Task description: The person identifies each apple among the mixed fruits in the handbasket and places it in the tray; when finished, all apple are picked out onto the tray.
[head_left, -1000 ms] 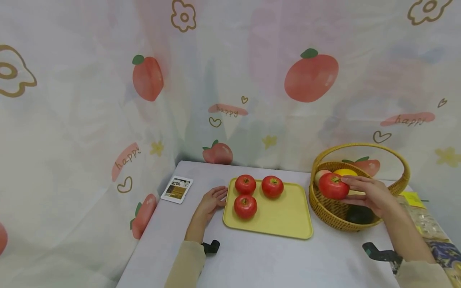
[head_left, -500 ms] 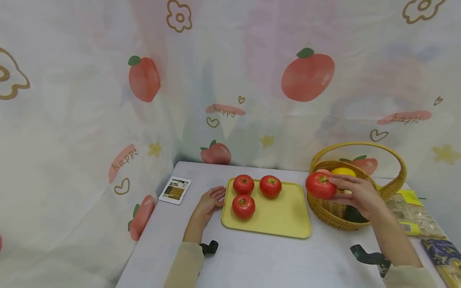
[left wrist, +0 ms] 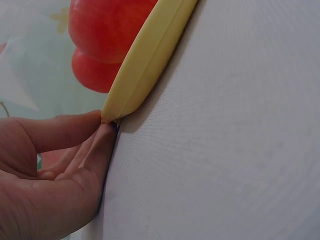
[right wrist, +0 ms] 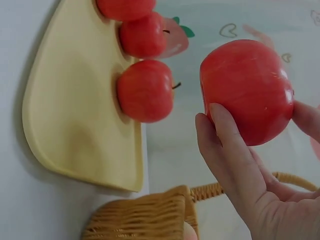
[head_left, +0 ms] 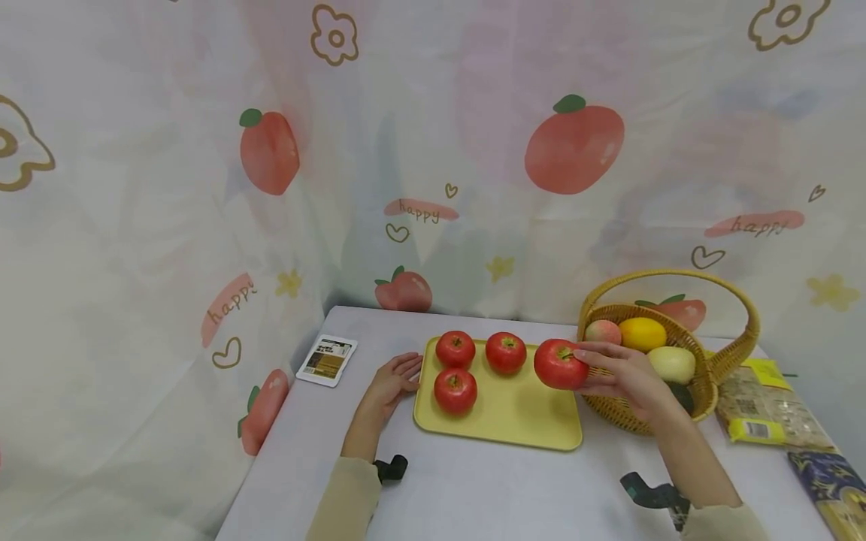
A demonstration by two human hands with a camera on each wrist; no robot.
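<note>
My right hand [head_left: 629, 379] holds a red apple [head_left: 558, 364] in its fingertips and thumb, raised over the right part of the yellow tray [head_left: 528, 413]. In the right wrist view this apple [right wrist: 245, 90] shows apart from the tray below. Three more red apples rest on the tray: one at back left [head_left: 455, 349], one at back middle [head_left: 505, 352] and one at front left [head_left: 455, 391]. At the tray's left edge is my left hand [head_left: 391, 385]. Its thumb and fingers pinch the tray rim [left wrist: 112, 107] in the left wrist view.
A wicker basket [head_left: 612, 412] with an arched handle stands right of the tray. Inside lie a peach [head_left: 603, 331], a yellow fruit [head_left: 643, 334], a pale green fruit [head_left: 672, 365] and a dark fruit [head_left: 682, 394]. Packages [head_left: 771, 406] lie far right; a white packet [head_left: 328, 359] lies left.
The right hand has carried the apple leftward, from over the basket to over the tray's right part. More of the basket's fruit now shows. The left hand stays at the tray's edge.
</note>
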